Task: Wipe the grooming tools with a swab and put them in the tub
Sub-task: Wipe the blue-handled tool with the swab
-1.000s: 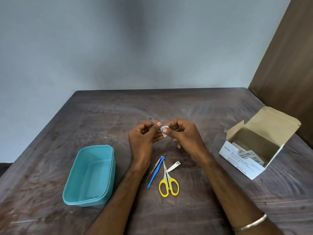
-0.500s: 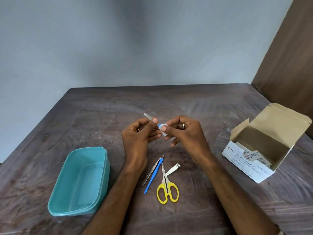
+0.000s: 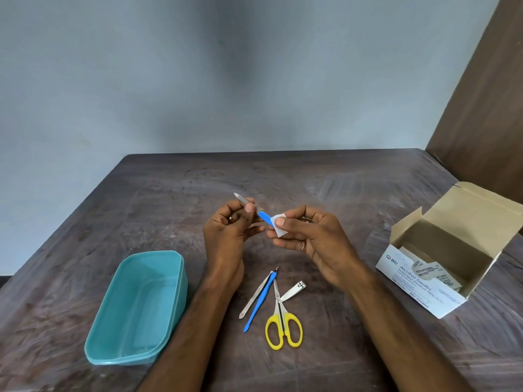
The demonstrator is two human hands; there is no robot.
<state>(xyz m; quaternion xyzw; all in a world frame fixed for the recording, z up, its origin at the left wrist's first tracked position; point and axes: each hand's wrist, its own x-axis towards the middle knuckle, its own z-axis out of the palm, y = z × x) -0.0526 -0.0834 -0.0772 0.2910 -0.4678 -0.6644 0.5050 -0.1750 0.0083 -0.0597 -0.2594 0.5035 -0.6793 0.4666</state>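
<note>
My left hand [image 3: 229, 230] pinches a slim nail file [image 3: 263, 216] with a metal blade and blue handle, tip pointing up-left. My right hand [image 3: 308, 239] pinches a small white swab [image 3: 278, 227] folded over the blue handle end. On the table below lie metal tweezers [image 3: 254, 298], a blue cuticle tool [image 3: 260, 304], yellow-handled scissors [image 3: 283, 321] and a small nail clipper [image 3: 294, 290]. The teal tub [image 3: 169, 278] stands at the left with nothing in it.
An open cardboard box of alcohol swabs [image 3: 441, 267] with sachets inside sits at the right. The dark wooden table [image 3: 325, 179] runs to a grey wall at the back, with a brown panel [image 3: 486, 103] at the far right.
The swab in my right hand has slid along the file toward its blue handle end, showing more of the handle. My hands have spread slightly apart.
</note>
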